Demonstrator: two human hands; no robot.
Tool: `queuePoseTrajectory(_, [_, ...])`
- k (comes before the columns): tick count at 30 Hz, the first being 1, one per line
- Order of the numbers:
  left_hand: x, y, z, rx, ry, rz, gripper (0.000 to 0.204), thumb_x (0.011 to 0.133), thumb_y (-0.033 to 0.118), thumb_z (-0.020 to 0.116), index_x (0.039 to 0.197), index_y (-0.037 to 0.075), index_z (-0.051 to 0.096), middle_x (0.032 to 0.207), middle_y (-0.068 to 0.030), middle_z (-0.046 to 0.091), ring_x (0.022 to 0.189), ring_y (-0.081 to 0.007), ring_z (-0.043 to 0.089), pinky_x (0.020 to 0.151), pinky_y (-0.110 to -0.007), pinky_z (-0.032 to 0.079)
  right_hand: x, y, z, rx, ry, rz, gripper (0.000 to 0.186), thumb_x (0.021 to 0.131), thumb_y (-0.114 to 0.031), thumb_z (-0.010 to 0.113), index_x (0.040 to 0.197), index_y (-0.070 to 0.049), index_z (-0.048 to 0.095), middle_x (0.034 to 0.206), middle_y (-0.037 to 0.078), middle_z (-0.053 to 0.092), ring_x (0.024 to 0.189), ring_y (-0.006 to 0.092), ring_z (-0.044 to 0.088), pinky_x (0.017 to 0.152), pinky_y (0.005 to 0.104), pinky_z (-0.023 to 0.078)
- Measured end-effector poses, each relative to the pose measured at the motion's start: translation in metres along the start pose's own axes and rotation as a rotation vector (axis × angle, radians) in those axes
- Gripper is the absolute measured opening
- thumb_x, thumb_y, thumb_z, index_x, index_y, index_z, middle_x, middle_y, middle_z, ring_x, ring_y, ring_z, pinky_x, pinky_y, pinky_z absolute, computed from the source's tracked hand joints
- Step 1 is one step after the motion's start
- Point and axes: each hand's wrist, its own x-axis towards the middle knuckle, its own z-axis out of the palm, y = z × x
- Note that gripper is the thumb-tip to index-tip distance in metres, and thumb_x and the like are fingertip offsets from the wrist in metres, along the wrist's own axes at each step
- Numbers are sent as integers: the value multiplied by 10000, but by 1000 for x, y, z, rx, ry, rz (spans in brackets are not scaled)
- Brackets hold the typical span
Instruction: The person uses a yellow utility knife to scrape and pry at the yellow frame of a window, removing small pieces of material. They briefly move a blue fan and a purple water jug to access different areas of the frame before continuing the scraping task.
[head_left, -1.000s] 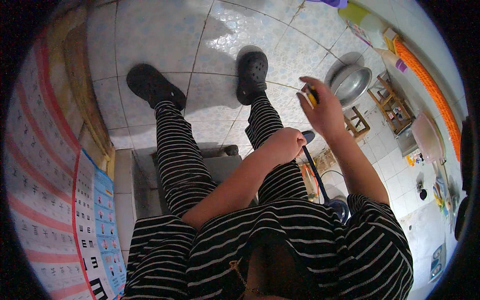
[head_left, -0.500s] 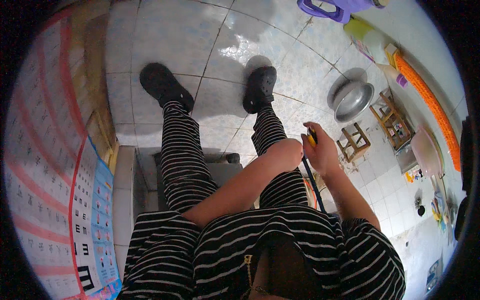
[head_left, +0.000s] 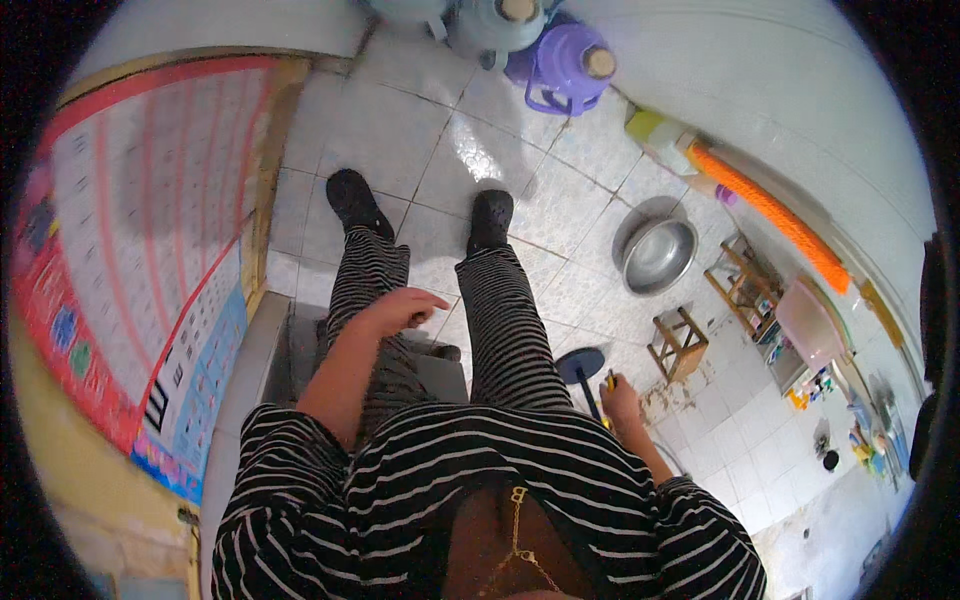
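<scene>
Holds a small yellow-and-black object (head_left: 611,380) in the right grip (head_left: 622,401) near the dark disc (head_left: 581,366), apparently clasped for security; hangs the left grip (head_left: 400,311), loosely spread and seemingly empty, above striped trousers (head_left: 505,330), perhaps for balance

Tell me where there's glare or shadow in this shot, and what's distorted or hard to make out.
Head view: bright glare on the floor tiles just above the right shoe; head view: a dark shadow up-left of the metal basin; head view: fisheye bending bows the wall chart, and the yellow object in the right hand is too small to identify.
</scene>
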Motion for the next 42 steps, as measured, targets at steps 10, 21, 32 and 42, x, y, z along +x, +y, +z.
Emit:
queuePoseTrajectory(10, [-241,-102,106,-392,661,283,324,902,155,526,1153,-28,619,703,16,490,594,-101,414,531,-241,330,8,57,-116,-136,94,-182,403,829,-320,606,1110,-33,576,1017,256,645,975,417,617,844,483,497])
queuePoseTrajectory(21, [-190,-246,201,-227,749,364,208,895,189,589,973,28,696,667,-3,516,535,-100,417,465,-254,316,41,93,-191,113,30,-331,477,862,-425,564,1003,27,629,900,245,673,853,391,658,708,441,508])
queuePoseTrajectory(32, [-221,-332,237,-245,916,410,205,922,170,549,938,44,709,655,-16,544,524,-112,455,439,-270,319,31,18,-203,-201,382,-639,393,790,-277,644,1004,51,616,939,265,660,895,393,645,746,440,500])
queuePoseTrajectory(42, [-183,-401,192,-134,992,855,281,935,157,505,1108,-12,649,720,-14,586,545,-95,485,469,-247,358,23,22,-199,-296,448,-680,449,787,-358,631,979,48,633,914,268,662,883,402,646,757,455,504])
